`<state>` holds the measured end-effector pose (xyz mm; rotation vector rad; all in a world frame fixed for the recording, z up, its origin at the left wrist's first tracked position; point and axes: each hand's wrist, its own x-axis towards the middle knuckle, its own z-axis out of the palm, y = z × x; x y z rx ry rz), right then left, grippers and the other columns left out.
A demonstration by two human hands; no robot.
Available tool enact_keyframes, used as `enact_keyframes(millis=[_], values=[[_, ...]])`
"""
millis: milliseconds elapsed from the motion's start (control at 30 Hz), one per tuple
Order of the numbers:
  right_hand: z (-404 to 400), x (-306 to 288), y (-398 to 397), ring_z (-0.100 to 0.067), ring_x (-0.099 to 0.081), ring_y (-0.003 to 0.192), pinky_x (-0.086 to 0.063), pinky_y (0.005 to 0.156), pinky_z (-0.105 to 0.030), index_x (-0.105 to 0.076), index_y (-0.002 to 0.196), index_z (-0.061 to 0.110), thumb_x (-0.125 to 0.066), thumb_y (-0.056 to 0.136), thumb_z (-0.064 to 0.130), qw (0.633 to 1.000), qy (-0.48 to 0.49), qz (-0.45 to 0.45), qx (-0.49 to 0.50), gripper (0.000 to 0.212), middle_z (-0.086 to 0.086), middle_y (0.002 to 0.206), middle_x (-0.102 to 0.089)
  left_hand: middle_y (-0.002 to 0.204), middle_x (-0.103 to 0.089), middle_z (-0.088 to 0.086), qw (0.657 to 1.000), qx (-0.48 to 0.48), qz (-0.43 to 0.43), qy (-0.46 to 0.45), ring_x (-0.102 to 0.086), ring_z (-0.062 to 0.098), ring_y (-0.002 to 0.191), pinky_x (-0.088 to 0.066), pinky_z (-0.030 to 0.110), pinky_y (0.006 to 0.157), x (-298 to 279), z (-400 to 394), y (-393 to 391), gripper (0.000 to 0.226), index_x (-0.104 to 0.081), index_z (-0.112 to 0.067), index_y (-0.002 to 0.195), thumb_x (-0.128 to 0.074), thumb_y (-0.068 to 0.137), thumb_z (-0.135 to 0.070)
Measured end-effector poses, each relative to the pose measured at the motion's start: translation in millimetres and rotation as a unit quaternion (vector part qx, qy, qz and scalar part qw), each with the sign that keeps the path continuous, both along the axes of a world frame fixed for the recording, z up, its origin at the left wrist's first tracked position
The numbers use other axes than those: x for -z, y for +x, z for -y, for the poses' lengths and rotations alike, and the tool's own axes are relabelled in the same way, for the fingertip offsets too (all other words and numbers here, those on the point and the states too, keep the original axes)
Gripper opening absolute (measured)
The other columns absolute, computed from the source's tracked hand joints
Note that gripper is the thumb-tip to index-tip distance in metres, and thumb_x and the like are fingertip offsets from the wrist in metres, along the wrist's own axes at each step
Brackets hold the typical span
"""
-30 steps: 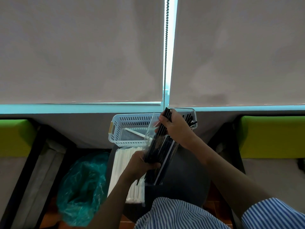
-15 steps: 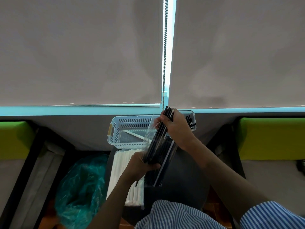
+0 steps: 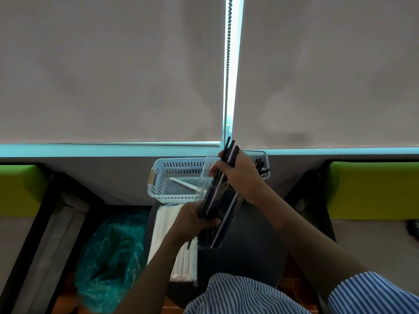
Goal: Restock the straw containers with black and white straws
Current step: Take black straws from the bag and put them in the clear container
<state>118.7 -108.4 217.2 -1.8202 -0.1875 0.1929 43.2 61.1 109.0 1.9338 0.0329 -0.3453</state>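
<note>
at the far left we see a green cushion (image 3: 18, 186), and lower down, beside our left arm, a crumpled teal plastic bag (image 3: 113, 257) on the floor. just right of the bag lies a pack of white straws (image 3: 167, 225), flat on the dark round desk (image 3: 256, 252), partly hidden by our left forearm. above the pack, at the back edge of the desk and under the window blinds (image 3: 108, 71), stands a white slotted basket (image 3: 176, 175) with a single white straw (image 3: 181, 181) lying at a slant on its floor. our left hand (image 3: 192, 220) is closed around the lower part of a clear plastic sleeve (image 3: 223, 214) full of black straws (image 3: 217, 196), the sleeve tilted with its open top towards the window. our right hand (image 3: 238, 175) grips a bunch of those black straws near their upper ends, which stick out past the fingers towards the bead chain (image 3: 227, 64) hanging between the blinds. behind the right hand we make out the rim of a clear container (image 3: 264, 155) with a few black straws in it, touching the basket's right side. a second green cushion (image 3: 371, 189) sits at the far right, and striped sleeves (image 3: 371, 293) show at the bottom.
</note>
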Motion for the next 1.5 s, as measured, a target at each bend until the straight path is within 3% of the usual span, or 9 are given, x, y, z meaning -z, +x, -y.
enact_keyframes(millis=[133, 267, 567, 700, 1100, 1267, 1500], values=[[2.1, -7.9, 4.9, -0.023, -0.075, 0.079, -0.062, 0.073, -0.032, -0.049, 0.110, -0.002, -0.053, 0.099, -0.002, 0.996, 0.073, -0.023, 0.037, 0.012, -0.009, 0.085, -0.074, 0.096, -0.079, -0.008, 1.000, -0.015, -0.016, 0.004, -0.074, 0.008, 0.091, -0.060, 0.040, 0.089, 0.4, 2.0, -0.8, 0.030, -0.079, -0.025, 0.102, -0.086, 0.074, -0.016], [6.5, -19.0, 12.4, -0.028, -0.075, 0.079, -0.062, 0.078, -0.038, -0.049, 0.101, 0.006, -0.050, 0.099, -0.007, 0.988, 0.138, -0.034, 0.054, 0.013, -0.015, 0.089, -0.072, 0.094, -0.079, -0.005, 1.000, -0.007, -0.018, 0.003, -0.075, 0.012, 0.090, -0.059, 0.045, 0.090, 1.5, -0.7, -2.1, 0.025, -0.078, -0.025, 0.098, -0.085, 0.076, -0.015], [8.8, -24.7, 20.9, -0.030, -0.075, 0.087, -0.059, 0.090, -0.047, -0.050, 0.110, -0.005, -0.051, 0.099, -0.006, 0.993, 0.110, -0.016, 0.042, 0.011, -0.021, 0.092, -0.073, 0.095, -0.079, -0.005, 1.000, -0.012, -0.012, 0.000, -0.075, 0.011, 0.091, -0.058, 0.044, 0.092, 1.8, -1.6, -1.4, 0.027, -0.078, -0.021, 0.101, -0.086, 0.076, -0.017], [7.2, -26.5, 21.8, -0.031, -0.075, 0.085, -0.059, 0.088, -0.048, -0.050, 0.107, -0.001, -0.050, 0.098, -0.008, 0.992, 0.119, -0.012, 0.041, 0.011, -0.017, 0.088, -0.072, 0.096, -0.079, -0.004, 1.000, -0.014, -0.009, -0.013, -0.075, 0.012, 0.093, -0.059, 0.043, 0.092, 1.9, -2.6, -2.4, 0.028, -0.078, -0.021, 0.102, -0.085, 0.076, -0.014], [12.4, -44.0, 31.3, -0.030, -0.075, 0.082, -0.061, 0.081, -0.037, -0.049, 0.109, 0.001, -0.048, 0.100, -0.007, 0.988, 0.142, 0.005, 0.055, 0.012, -0.017, 0.088, -0.070, 0.096, -0.079, -0.004, 1.000, -0.014, -0.003, -0.025, -0.075, 0.012, 0.093, -0.059, 0.036, 0.089, 1.5, -8.1, -5.8, 0.025, -0.077, -0.026, 0.096, -0.083, 0.078, -0.009], [17.0, -50.6, 37.0, -0.030, -0.075, 0.084, -0.061, 0.082, -0.041, -0.048, 0.107, 0.002, -0.047, 0.100, -0.006, 0.988, 0.145, 0.017, 0.058, 0.011, -0.017, 0.087, -0.070, 0.096, -0.079, -0.004, 1.000, -0.017, 0.000, -0.025, -0.075, 0.012, 0.093, -0.059, 0.034, 0.088, 3.8, -9.4, -5.1, 0.026, -0.077, -0.020, 0.101, -0.083, 0.078, -0.008], [27.5, -60.1, 43.8, -0.027, -0.076, 0.086, -0.061, 0.082, -0.037, -0.047, 0.113, 0.001, -0.047, 0.101, -0.003, 0.985, 0.144, 0.036, 0.083, 0.012, -0.021, 0.094, -0.070, 0.095, -0.079, -0.006, 0.999, -0.038, -0.012, -0.022, -0.075, 0.012, 0.092, -0.059, 0.039, 0.090, 8.2, -9.2, -8.4, 0.028, -0.077, -0.022, 0.100, -0.084, 0.077, -0.009]])
